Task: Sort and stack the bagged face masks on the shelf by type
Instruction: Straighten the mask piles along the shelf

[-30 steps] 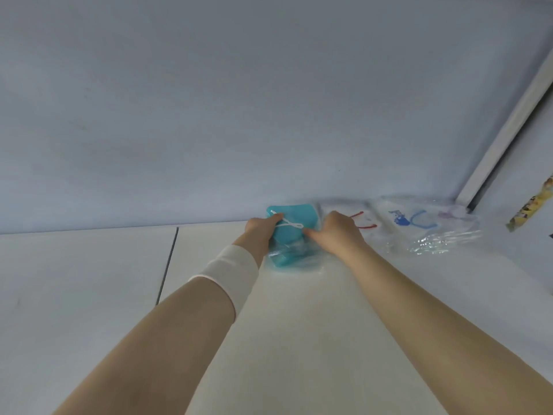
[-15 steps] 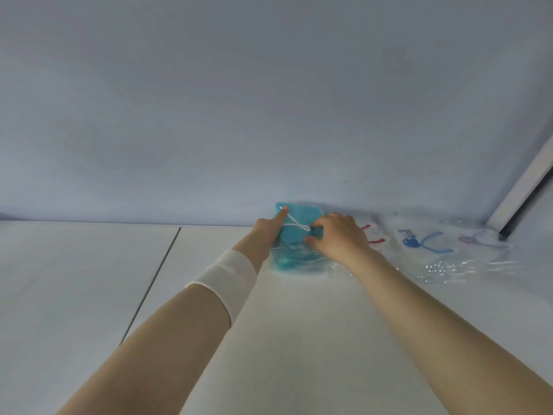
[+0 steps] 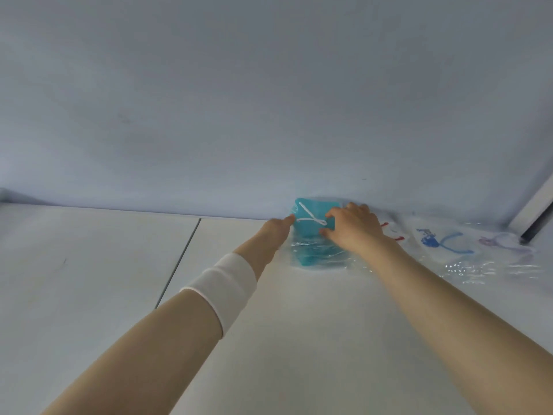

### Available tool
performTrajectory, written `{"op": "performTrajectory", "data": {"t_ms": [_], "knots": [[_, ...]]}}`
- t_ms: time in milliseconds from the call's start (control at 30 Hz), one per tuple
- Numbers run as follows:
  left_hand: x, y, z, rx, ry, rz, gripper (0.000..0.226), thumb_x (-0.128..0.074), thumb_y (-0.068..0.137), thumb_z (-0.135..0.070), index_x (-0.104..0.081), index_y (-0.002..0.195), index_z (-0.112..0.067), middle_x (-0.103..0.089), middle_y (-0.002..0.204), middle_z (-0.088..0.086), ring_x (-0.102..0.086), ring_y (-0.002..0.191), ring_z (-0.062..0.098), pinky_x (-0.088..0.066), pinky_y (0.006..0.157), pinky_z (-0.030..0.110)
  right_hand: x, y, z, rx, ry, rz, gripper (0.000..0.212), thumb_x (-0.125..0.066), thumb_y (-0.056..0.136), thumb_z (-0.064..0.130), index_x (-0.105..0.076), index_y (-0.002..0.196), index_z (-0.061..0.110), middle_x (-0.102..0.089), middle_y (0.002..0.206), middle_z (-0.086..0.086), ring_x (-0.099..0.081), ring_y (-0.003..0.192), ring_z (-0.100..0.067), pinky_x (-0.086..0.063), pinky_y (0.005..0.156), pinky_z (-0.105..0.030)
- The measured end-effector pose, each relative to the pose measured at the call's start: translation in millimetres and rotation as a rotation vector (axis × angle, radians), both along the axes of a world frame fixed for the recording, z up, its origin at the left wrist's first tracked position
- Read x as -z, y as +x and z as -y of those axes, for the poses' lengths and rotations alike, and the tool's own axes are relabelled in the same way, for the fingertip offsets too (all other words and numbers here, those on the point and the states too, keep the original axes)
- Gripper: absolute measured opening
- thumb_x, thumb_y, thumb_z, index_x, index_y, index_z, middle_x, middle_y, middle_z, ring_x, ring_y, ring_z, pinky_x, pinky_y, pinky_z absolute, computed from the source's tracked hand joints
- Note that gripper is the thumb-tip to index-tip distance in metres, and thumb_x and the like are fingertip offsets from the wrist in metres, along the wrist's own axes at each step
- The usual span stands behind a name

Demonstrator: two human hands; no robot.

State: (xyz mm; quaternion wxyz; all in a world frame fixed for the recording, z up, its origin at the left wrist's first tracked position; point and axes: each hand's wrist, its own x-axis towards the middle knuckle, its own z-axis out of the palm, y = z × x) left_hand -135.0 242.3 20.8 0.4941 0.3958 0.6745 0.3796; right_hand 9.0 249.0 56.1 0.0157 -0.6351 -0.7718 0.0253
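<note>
A stack of teal face masks in clear bags (image 3: 315, 250) lies against the back wall of the white shelf (image 3: 299, 324). My left hand (image 3: 273, 235) rests flat against the stack's left edge, fingers together. The right hand (image 3: 354, 229) lies spread on the stack's top right, fingertips touching the top bag. To the right lie a bagged white mask with red ear loops (image 3: 393, 233), one with blue loops (image 3: 443, 244), and one with pale purple loops (image 3: 502, 244).
A dark seam (image 3: 179, 262) splits the shelf surface left of my arms. The pale back wall (image 3: 269, 115) stands right behind the masks. A white upright post (image 3: 535, 217) borders the shelf at the far right.
My right hand has spread its fingers and shifted a little right on the teal stack. The left hand stays at the stack's left edge. The view has panned left.
</note>
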Motion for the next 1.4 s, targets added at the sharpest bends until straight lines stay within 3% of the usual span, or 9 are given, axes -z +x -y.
{"op": "performTrajectory", "data": {"t_ms": [67,167,367,500,667,833,1167,1267,1400], "knots": [[-8,-18,2,0.065,0.049,-0.220,0.050,-0.039,0.100,-0.035,-0.041,0.139,-0.003,-0.045,0.140,0.014,-0.044,0.128,0.031,-0.035,0.103,0.034,-7,-8,2,-0.001,0.041,0.023,0.048,-0.048,0.092,0.046,-0.047,0.133,0.020,-0.046,0.130,-0.010,-0.040,0.121,-0.032,-0.036,0.096,-0.038],[-22,-53,12,0.135,0.128,-0.488,0.050,-0.041,0.099,-0.033,-0.037,0.142,-0.008,-0.041,0.146,0.011,-0.039,0.134,0.027,-0.032,0.106,0.032,-18,-33,9,-0.023,0.093,0.042,0.048,-0.046,0.093,0.044,-0.047,0.131,0.015,-0.046,0.130,-0.011,-0.041,0.121,-0.032,-0.036,0.095,-0.038],[-32,-159,62,0.184,0.158,-0.955,0.052,-0.040,0.098,-0.037,-0.033,0.145,-0.016,-0.039,0.145,0.008,-0.035,0.134,0.028,-0.031,0.108,0.037,-23,-136,38,-0.127,0.101,0.029,0.047,-0.046,0.094,0.040,-0.045,0.131,0.012,-0.045,0.131,-0.012,-0.041,0.121,-0.031,-0.035,0.096,-0.037],[-34,-259,115,0.158,0.133,-1.143,0.052,-0.039,0.098,-0.038,-0.031,0.145,-0.018,-0.038,0.146,0.006,-0.034,0.134,0.027,-0.028,0.108,0.035,-18,-244,67,-0.214,0.087,0.007,0.046,-0.044,0.095,0.041,-0.044,0.130,0.012,-0.046,0.129,-0.011,-0.042,0.120,-0.031,-0.035,0.094,-0.036],[-31,-406,185,0.054,0.049,-1.173,0.053,-0.039,0.098,-0.040,-0.030,0.146,-0.019,-0.036,0.148,0.005,-0.032,0.136,0.026,-0.025,0.110,0.035,-4,-405,113,-0.304,0.024,-0.072,0.047,-0.042,0.095,0.042,-0.042,0.131,0.010,-0.046,0.130,-0.011,-0.041,0.122,-0.031,-0.035,0.097,-0.037],[-25,-517,222,-0.084,-0.037,-1.089,0.051,-0.040,0.098,-0.038,-0.033,0.144,-0.018,-0.037,0.147,0.007,-0.034,0.135,0.027,-0.026,0.110,0.036,12,-521,148,-0.397,-0.071,-0.121,0.050,-0.041,0.096,0.042,-0.036,0.136,0.012,-0.040,0.138,-0.010,-0.037,0.128,-0.029,-0.032,0.102,-0.037],[-6,-638,227,-0.245,-0.117,-0.938,0.052,-0.043,0.098,-0.034,-0.034,0.144,-0.014,-0.037,0.148,0.010,-0.032,0.136,0.033,-0.029,0.108,0.039,33,-635,135,-0.316,-0.344,-0.407,0.068,-0.045,0.093,0.045,-0.024,0.143,0.005,-0.037,0.145,-0.015,-0.037,0.133,-0.031,-0.034,0.104,-0.036],[-1,-660,215,-0.231,-0.113,-0.987,0.045,-0.043,0.097,-0.033,-0.044,0.136,-0.012,-0.048,0.138,0.012,-0.041,0.128,0.034,-0.035,0.103,0.040,45,-665,130,-0.271,-0.392,-0.473,0.074,-0.045,0.092,0.047,-0.018,0.144,0.002,-0.036,0.146,-0.017,-0.036,0.133,-0.034,-0.033,0.108,-0.037],[3,-682,197,-0.157,-0.113,-1.000,0.033,-0.039,0.097,-0.027,-0.052,0.123,-0.010,-0.055,0.127,0.012,-0.047,0.119,0.033,-0.039,0.096,0.038,56,-705,127,-0.137,-0.400,-0.524,0.071,-0.044,0.092,0.052,-0.026,0.137,0.000,-0.043,0.139,-0.016,-0.040,0.128,-0.034,-0.029,0.106,-0.035]]}}
